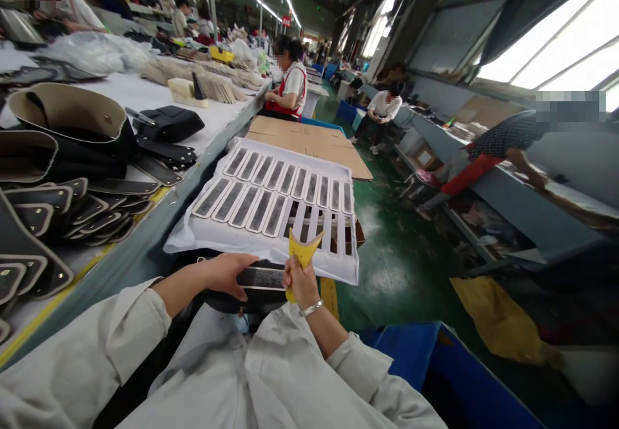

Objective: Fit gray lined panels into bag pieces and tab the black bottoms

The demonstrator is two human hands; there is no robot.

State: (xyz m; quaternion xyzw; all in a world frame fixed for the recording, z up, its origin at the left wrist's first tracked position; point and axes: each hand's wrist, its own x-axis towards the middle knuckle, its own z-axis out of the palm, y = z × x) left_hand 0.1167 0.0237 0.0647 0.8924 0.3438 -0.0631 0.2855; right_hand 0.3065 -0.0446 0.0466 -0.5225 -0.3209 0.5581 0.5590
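Across my lap lies a black leather piece with a pale-edged dark strip along it; its full shape is hidden by my hands and sleeves. My left hand grips its left part, thumb and fingers spread over the near and top side. In my right hand is a yellow flat scraper with a notched, forked end pointing up and away, held over the right end of the leather piece. Just beyond is a white sheet bearing rows of dark rectangular strips with pale borders; its near right part shows bare slots.
On the left workbench lie stacked black leather straps, open tubular black leather pieces and a block-like brush. Cardboard is beyond the sheet. A blue bin stands at my right. Several people work nearby.
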